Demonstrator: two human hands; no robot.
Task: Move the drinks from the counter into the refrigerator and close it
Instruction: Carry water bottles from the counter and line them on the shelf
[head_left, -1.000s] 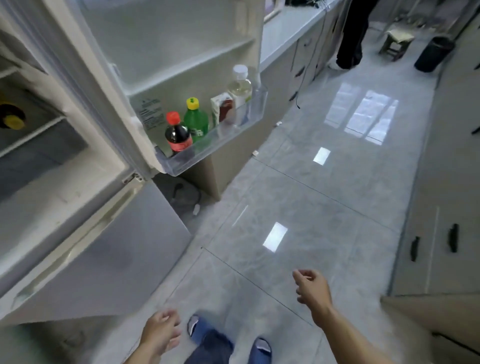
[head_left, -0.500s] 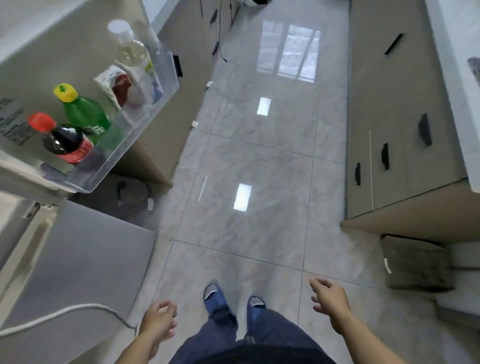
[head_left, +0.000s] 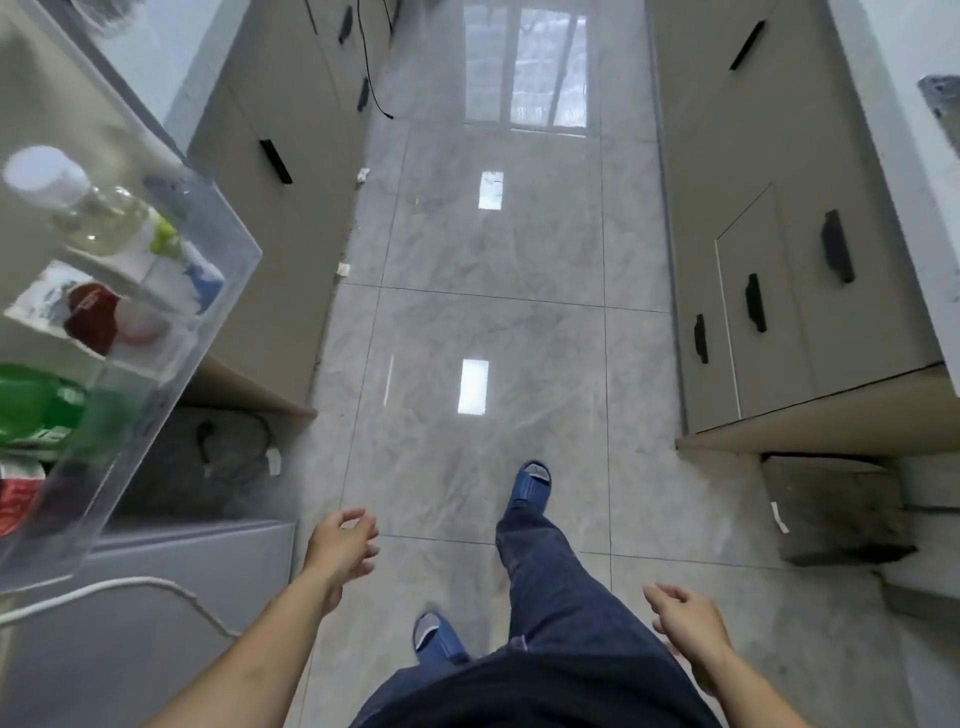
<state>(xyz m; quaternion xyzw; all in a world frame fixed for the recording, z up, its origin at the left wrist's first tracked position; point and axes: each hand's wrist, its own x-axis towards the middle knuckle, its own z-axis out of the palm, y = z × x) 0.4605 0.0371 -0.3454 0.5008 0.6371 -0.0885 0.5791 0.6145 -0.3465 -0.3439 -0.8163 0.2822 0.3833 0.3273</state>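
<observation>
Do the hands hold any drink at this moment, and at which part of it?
Nothing is held. The left hand and the right hand hang over the floor with loosely curled fingers, both without a bottle.

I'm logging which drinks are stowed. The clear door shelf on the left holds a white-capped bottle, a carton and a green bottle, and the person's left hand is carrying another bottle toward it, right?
Not quite. The head view shows the left hand holding nothing, fingers loosely curled above the floor. The clear door shelf does hold the white-capped bottle, the carton and the green bottle.
</observation>
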